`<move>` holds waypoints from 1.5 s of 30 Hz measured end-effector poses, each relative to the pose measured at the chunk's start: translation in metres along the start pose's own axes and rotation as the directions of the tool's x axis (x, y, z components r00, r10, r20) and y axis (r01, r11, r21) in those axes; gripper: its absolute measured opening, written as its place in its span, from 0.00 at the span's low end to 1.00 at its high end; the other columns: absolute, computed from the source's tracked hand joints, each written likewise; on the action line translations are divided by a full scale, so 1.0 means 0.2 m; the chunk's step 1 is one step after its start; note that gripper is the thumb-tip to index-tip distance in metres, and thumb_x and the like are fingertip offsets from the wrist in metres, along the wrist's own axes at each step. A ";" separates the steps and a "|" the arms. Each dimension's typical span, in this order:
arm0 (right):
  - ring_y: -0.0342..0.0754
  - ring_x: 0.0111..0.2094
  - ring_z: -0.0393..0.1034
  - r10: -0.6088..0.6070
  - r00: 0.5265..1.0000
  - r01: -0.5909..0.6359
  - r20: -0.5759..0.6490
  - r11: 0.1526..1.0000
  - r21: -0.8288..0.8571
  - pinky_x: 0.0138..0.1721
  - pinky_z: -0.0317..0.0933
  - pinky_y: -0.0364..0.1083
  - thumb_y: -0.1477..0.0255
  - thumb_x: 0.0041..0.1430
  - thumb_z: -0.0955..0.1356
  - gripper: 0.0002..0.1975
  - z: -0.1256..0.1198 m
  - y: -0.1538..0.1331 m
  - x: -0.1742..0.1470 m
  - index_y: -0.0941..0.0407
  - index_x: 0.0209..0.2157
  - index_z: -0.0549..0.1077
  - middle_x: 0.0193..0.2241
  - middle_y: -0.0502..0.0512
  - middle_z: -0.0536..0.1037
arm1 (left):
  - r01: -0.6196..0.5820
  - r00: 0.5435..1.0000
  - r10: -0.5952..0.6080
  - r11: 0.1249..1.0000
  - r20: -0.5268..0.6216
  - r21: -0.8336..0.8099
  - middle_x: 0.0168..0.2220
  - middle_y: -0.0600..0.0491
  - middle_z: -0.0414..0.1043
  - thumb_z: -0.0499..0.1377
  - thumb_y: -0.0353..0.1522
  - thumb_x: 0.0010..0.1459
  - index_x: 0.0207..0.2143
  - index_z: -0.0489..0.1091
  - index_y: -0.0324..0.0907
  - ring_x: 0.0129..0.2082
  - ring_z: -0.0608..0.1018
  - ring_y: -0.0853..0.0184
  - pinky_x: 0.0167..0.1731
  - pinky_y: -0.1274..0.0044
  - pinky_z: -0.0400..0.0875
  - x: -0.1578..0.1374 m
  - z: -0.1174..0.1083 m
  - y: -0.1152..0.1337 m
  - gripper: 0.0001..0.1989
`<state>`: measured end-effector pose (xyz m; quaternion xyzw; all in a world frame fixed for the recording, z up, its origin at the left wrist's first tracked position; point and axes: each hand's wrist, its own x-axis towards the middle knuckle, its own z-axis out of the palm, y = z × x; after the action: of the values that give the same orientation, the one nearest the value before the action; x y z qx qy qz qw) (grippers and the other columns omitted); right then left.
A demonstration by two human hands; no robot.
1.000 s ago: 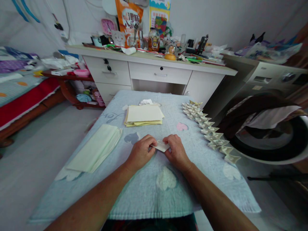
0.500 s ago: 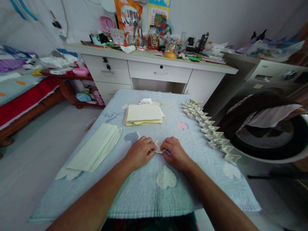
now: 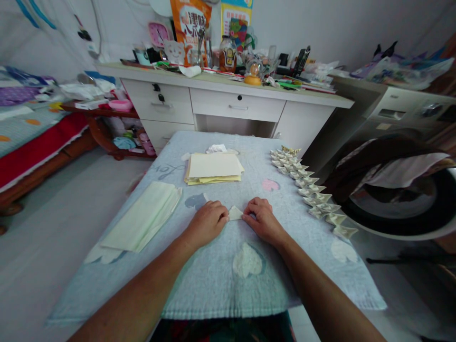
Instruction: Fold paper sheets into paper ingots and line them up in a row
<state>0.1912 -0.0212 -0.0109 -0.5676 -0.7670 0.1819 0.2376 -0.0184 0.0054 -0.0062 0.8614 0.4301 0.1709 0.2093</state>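
A small folded piece of paper [image 3: 235,213], pale and roughly triangular, lies between my hands over the cloth-covered table [image 3: 210,299]. My left hand [image 3: 210,221] has its fingers closed on the paper's left corner. At the right corner, my right hand [image 3: 261,219] pinches with thumb and forefinger. Beyond them rests a stack of cream and yellow paper sheets [image 3: 213,166]. Larger pale green sheets [image 3: 142,216] lie to the left of my left hand. Along the right side runs a row of folded paper boats [image 3: 309,190], pointed at the ends.
A crumpled white tissue [image 3: 216,148] sits behind the stack. Past the table stands a white desk [image 3: 238,104] crowded with jars, a pink clock [image 3: 158,34] and an orange bag [image 3: 191,28]. A washing machine [image 3: 392,109] with its door open is at the right, a bed [image 3: 32,128] at the left.
The paper now shows as a flatter triangle, more of it uncovered. My hands have moved slightly apart, each still at a corner of it.
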 end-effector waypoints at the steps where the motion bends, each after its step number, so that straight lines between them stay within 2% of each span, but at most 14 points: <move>1: 0.49 0.41 0.59 0.012 1.000 -0.012 -0.004 1.000 -0.009 0.45 0.51 0.50 0.70 0.58 0.68 0.04 0.00 0.00 0.00 0.55 0.31 0.75 0.36 0.53 0.70 | 0.008 1.000 -0.007 1.000 -0.019 0.016 0.30 0.52 0.68 0.55 0.31 0.58 0.28 0.70 0.41 0.36 0.70 0.64 0.39 0.73 0.62 0.00 0.00 0.00 0.07; 6: 0.50 0.41 0.59 0.070 0.997 -0.071 -0.007 0.995 -0.073 0.44 0.50 0.50 0.71 0.60 0.66 0.07 0.01 -0.02 0.02 0.56 0.30 0.74 0.36 0.55 0.70 | 0.061 0.994 -0.057 0.997 -0.089 0.042 0.32 0.51 0.66 0.57 0.33 0.56 0.27 0.70 0.41 0.37 0.69 0.63 0.40 0.71 0.62 0.00 0.02 0.00 0.07; 14: 0.51 0.41 0.58 0.119 0.992 -0.124 -0.047 0.987 -0.106 0.43 0.50 0.50 0.69 0.57 0.69 0.07 0.04 -0.02 0.03 0.56 0.28 0.74 0.36 0.56 0.69 | 0.130 0.985 -0.128 0.991 -0.114 0.008 0.31 0.52 0.67 0.61 0.34 0.52 0.24 0.71 0.41 0.36 0.69 0.64 0.41 0.70 0.61 0.02 0.04 -0.03 0.07; 21: 0.51 0.41 0.58 0.138 0.988 -0.145 -0.069 0.983 -0.110 0.42 0.50 0.49 0.68 0.56 0.69 0.07 0.05 -0.02 0.03 0.56 0.26 0.74 0.36 0.55 0.69 | 0.165 0.981 -0.157 0.984 -0.116 0.068 0.31 0.51 0.68 0.55 0.31 0.56 0.24 0.73 0.42 0.36 0.69 0.64 0.40 0.71 0.61 0.02 0.04 -0.01 0.10; 36: 0.51 0.39 0.58 0.120 0.987 -0.136 -0.110 0.977 -0.162 0.39 0.50 0.49 0.69 0.56 0.69 0.09 0.08 0.00 0.04 0.56 0.24 0.72 0.34 0.56 0.69 | 0.178 0.981 -0.152 0.953 -0.119 0.244 0.34 0.49 0.68 0.53 0.33 0.59 0.29 0.71 0.42 0.37 0.68 0.61 0.36 0.71 0.58 0.00 0.06 0.03 0.09; 42: 0.51 0.40 0.58 0.137 0.986 -0.152 -0.093 0.971 -0.183 0.40 0.50 0.49 0.69 0.57 0.69 0.08 0.07 -0.02 0.04 0.56 0.25 0.72 0.34 0.56 0.69 | 0.194 0.976 -0.169 0.960 -0.135 0.201 0.33 0.49 0.67 0.55 0.32 0.57 0.28 0.69 0.42 0.37 0.67 0.60 0.36 0.71 0.58 0.00 0.05 0.04 0.06; 45: 0.51 0.40 0.58 0.138 0.987 -0.152 -0.085 0.968 -0.199 0.40 0.50 0.49 0.68 0.57 0.69 0.08 0.06 -0.03 0.04 0.56 0.25 0.72 0.34 0.56 0.69 | 0.186 0.973 -0.164 0.974 -0.163 0.132 0.36 0.50 0.68 0.57 0.31 0.55 0.34 0.70 0.44 0.39 0.67 0.60 0.38 0.70 0.59 0.00 0.05 0.04 0.04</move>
<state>0.1779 -0.0154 -0.0174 -0.6497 -0.7293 0.0986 0.1908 -0.0073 -0.0009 -0.0108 0.8176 0.5306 0.1845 0.1264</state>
